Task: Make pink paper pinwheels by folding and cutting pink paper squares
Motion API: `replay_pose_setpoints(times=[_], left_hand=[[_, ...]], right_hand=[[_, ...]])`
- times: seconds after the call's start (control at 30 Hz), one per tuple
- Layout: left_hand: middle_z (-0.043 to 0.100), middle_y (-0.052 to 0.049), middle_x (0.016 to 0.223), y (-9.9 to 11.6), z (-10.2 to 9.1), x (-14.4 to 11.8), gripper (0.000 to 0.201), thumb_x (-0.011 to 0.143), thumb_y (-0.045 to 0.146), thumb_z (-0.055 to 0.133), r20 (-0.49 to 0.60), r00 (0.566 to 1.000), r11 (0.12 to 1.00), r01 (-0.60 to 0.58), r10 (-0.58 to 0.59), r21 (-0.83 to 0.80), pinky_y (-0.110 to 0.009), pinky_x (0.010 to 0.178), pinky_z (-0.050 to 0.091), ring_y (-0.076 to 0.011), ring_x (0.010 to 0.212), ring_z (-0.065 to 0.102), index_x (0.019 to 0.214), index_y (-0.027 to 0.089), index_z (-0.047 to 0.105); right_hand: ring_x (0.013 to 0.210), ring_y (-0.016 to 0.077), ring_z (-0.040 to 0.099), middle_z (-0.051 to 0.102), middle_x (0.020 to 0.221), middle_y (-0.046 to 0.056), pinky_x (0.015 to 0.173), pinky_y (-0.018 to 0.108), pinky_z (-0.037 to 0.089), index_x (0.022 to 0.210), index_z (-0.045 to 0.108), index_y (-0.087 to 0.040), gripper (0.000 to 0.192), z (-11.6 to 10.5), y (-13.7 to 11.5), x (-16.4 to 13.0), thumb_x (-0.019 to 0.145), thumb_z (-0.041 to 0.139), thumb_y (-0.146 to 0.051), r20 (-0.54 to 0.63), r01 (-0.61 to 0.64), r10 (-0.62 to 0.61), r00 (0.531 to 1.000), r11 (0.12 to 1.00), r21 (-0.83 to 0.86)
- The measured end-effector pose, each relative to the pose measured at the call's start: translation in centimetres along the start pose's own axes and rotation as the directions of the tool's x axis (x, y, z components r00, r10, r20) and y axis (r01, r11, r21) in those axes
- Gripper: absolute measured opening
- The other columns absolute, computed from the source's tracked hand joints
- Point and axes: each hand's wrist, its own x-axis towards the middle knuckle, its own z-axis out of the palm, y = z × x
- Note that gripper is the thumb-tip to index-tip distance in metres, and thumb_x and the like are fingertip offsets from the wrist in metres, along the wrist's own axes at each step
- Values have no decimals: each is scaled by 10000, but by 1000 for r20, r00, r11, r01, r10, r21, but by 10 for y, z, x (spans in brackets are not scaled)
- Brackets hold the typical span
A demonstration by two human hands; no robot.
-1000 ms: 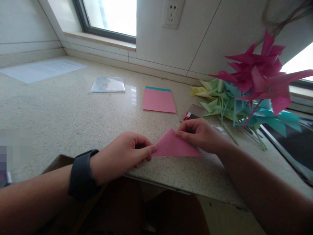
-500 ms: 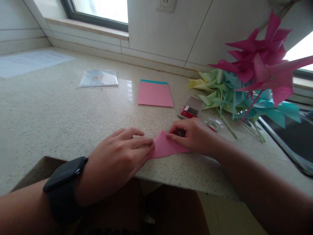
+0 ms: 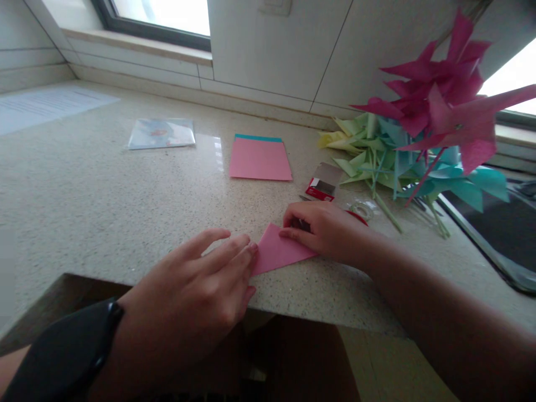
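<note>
Far left, beyond the fingers: white sheet (image 3: 46, 106) on the counter (image 3: 104, 195), then a clear plastic packet (image 3: 161, 133) w/ a print inside. Black watch (image 3: 62, 357) on the left wrist. Left hand (image 3: 196, 296) lies flat, fingers (image 3: 234, 254) stretched out & together, tips pressing the left corner of the folded pink paper (image 3: 278, 251); nothing gripped. Paper is a flat triangle at the counter's near edge, btwn both hands' fingertips. Beyond it, stack of pink sheets (image 3: 260, 160) over a teal one. Right hand (image 3: 326, 229) loosely curled, fingertips pinning the paper's top/right part; can't tell if thumb is under. Just past its knuckles: small red-white box (image 3: 323, 184), tape roll (image 3: 362, 209). Far right: heap of green, teal, magenta pinwheels (image 3: 419, 139).
</note>
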Motion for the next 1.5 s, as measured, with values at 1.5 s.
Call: replay_pose_setpoints(times=[1.5], left_hand=[[679,-46,537,26,-14,1,557,782,54,568,462,881,993,115,-104,3,-283,342,358,-203,379,612,1336,42,625]], right_hand=[[763,245,509,703,890,68,729,421,266,1156,677,-203,320,2,-46,-21,977,465,-361,30,214,-220,975,897,-388]])
